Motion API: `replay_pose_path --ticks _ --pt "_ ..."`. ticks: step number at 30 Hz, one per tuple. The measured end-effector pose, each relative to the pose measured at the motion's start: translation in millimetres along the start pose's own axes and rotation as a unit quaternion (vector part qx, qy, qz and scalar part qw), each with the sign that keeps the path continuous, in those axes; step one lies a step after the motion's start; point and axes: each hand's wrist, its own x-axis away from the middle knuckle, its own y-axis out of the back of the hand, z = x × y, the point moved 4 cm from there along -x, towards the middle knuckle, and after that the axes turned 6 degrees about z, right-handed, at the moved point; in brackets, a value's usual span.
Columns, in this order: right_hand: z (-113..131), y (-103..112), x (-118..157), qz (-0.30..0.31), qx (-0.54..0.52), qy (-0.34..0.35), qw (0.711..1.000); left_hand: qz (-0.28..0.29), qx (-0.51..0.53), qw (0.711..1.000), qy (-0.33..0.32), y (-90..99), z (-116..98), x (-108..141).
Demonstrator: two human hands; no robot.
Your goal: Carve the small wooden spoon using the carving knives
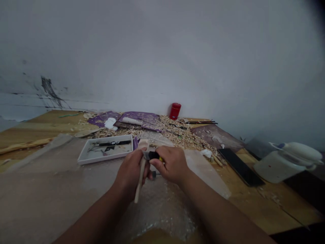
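Two bare hands are seen in the head view, brought together above a sheet of bubble wrap [162, 210]. The left hand [130, 170] is closed around a pale wooden spoon blank [141, 178], whose slim shaft projects downward and whose broader end rises above the fingers. The right hand [170, 163] is curled around a black-and-yellow-handled tool [152, 155], held against the blank; its tip is hidden, so the exact contact cannot be told. The blank is judged light and stiff, best held by the shaft, with its thinner parts possibly fragile. Beyond the hands, a white tray [106, 158] holding dark tools and heaped wood shavings [177, 134] are laid on a wooden tabletop [264, 206], with a red canister [175, 110] against the wall.
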Motion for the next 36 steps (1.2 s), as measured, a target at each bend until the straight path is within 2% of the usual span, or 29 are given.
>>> replay_pose_path --ticks 7,12,14,16,19,21,23,29,36 --pt "-3 -1 1 -0.003 0.002 -0.006 1.000 -0.016 -0.073 0.997 -0.007 -3.3 -8 5" --pt "0 -4 1 -0.005 -0.006 -0.010 1.000 -0.031 -0.069 0.997 0.003 -5.4 -11 7" --pt "-7 -6 -1 -0.007 -0.022 -0.020 1.000 -0.021 -0.051 0.999 -0.002 -8.5 -11 8" --pt "-26 -5 -2 -0.036 -0.054 -0.074 0.995 0.002 -0.009 1.000 -0.004 -13.5 -9 10" --pt "-62 3 1 -0.123 -0.110 -0.196 0.967 0.042 0.045 0.998 0.007 -21.0 -6 12" --pt "-73 6 3 -0.141 -0.131 -0.214 0.958 0.057 0.057 0.997 0.014 -22.8 -5 12" --pt "-68 5 2 -0.119 -0.132 -0.191 0.965 0.059 0.062 0.996 0.013 -21.7 -5 11" --pt "-26 -5 2 -0.038 -0.116 -0.093 0.988 0.064 0.070 0.995 0.004 -16.3 -6 6" --pt "-15 -5 3 -0.001 -0.091 -0.033 0.995 0.061 0.104 0.992 0.030 -14.0 -1 3"
